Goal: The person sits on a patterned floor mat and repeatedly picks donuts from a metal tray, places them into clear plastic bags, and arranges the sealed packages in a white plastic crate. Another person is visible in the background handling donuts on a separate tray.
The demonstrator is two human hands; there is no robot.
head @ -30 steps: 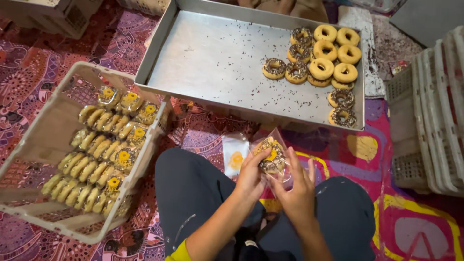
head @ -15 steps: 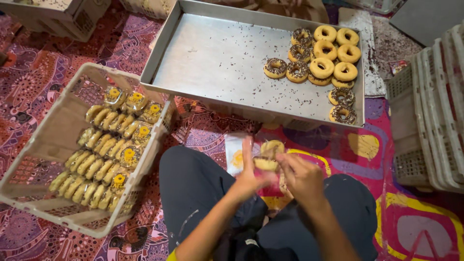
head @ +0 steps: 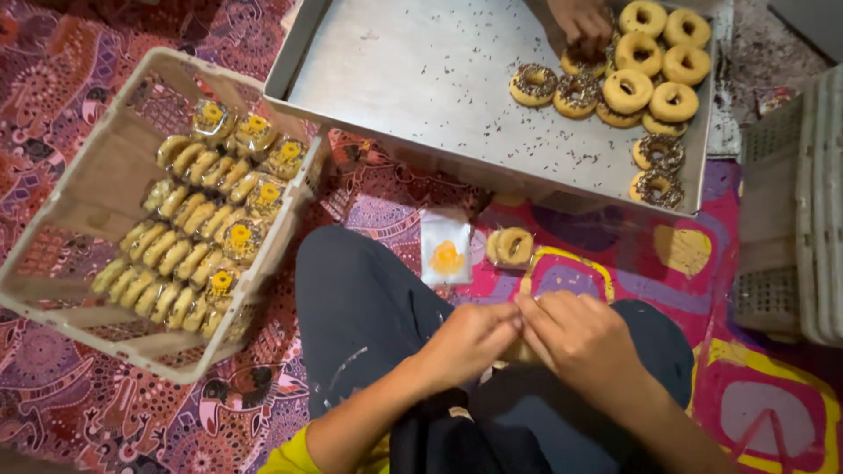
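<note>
My left hand (head: 465, 342) and my right hand (head: 580, 338) meet over my lap, fingertips pinched together on what looks like a thin clear bag (head: 518, 354), mostly hidden under them. Just beyond my knees a plain doughnut (head: 512, 247) lies on the patterned mat. Beside it is a flat clear bag with a yellow print (head: 446, 250). Further off stands a metal tray (head: 413, 79) with several plain and sprinkled doughnuts (head: 628, 88) in its right corner.
Another person's hand (head: 580, 22) reaches into the tray's doughnuts at the top. A pale plastic crate (head: 79, 175) on the left holds rows of bagged doughnuts (head: 198, 228). Stacked white crates (head: 790, 219) stand at the right edge.
The doughnut I held up a second ago now lies on the mat. My hands have dropped to my lap and closed together. Another person's hand has come into the tray.
</note>
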